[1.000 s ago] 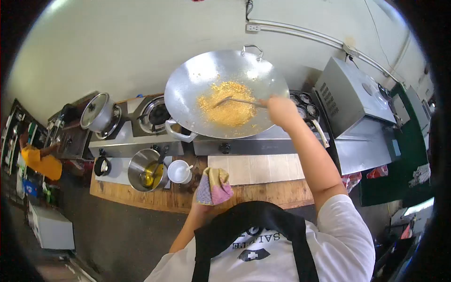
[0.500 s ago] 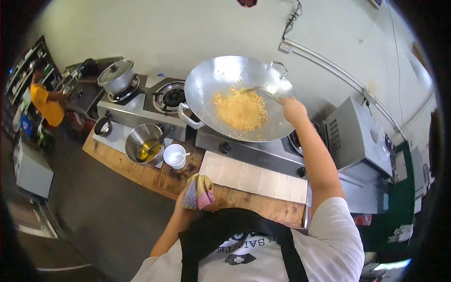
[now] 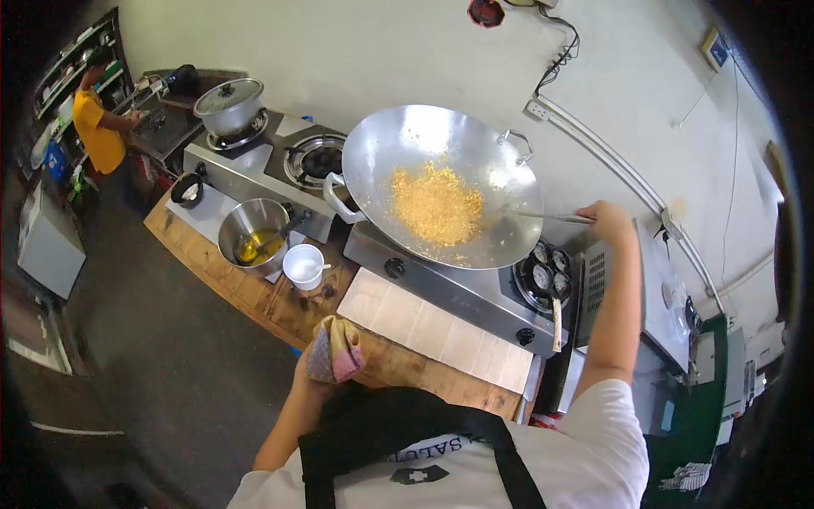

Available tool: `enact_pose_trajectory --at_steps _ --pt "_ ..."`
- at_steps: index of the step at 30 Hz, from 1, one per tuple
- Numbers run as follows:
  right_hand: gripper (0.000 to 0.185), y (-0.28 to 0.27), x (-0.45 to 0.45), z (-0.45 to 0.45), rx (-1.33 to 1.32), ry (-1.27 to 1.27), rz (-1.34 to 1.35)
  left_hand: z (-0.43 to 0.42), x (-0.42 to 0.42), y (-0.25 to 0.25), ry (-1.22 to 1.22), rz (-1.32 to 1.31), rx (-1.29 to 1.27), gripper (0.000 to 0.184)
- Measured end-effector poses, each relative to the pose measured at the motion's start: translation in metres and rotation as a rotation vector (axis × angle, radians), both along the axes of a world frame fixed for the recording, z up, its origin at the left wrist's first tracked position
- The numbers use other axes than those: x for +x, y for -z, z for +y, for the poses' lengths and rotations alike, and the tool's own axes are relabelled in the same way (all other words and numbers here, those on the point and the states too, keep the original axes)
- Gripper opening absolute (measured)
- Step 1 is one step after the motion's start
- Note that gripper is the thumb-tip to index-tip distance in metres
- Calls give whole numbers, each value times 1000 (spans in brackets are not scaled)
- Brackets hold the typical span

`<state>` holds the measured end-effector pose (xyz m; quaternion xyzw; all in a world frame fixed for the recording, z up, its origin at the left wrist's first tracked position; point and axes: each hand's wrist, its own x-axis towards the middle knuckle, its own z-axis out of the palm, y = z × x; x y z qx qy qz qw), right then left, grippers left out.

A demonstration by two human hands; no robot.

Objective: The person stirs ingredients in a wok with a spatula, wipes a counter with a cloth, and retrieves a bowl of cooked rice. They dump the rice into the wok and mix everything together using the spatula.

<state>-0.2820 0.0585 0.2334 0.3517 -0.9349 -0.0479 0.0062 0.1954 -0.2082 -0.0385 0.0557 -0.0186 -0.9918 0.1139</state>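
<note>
1. The right hand (image 3: 604,222) has its fingers curled round the end of a thin, straight utensil handle (image 3: 560,218), outside the wok's right rim.
2. The utensil's blurred working end lies inside the wok (image 3: 373,144); whether it touches the steel, I cannot tell.
3. Dry-looking golden crumbs (image 3: 437,204) form a grainy mound low in the round, shiny bowl, with smooth steel between mound and rim giving room for strokes.
4. The left hand (image 3: 312,380) is closed on a bunched, patchwork-coloured cloth (image 3: 333,352), beside the wooden table's (image 3: 386,349) near edge; the folds partly hide its fingers.
5. Ahead of the cloth, a flat, creased cardboard strip (image 3: 432,327) runs along the steel stove (image 3: 441,284).
6. Left of the strip stand a white plastic cup (image 3: 303,265) and a deep metal bowl (image 3: 229,225) of yellow liquid.
7. Right of the wok, a dark four-cup pan (image 3: 544,273) points its handle toward the table.
</note>
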Motion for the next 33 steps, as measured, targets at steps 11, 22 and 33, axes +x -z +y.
enact_pose_trajectory --at_steps 11,22,33 --pt "40 -6 -8 -21 -82 -24 74 10 20 3 -196 -311 -28 46" --pt "47 57 -79 -35 -235 -1 -42 21 45 -9 -275 -313 -84 38" --pt "41 94 -24 -100 -236 14 90 18 35 7 -209 -323 -153 36"
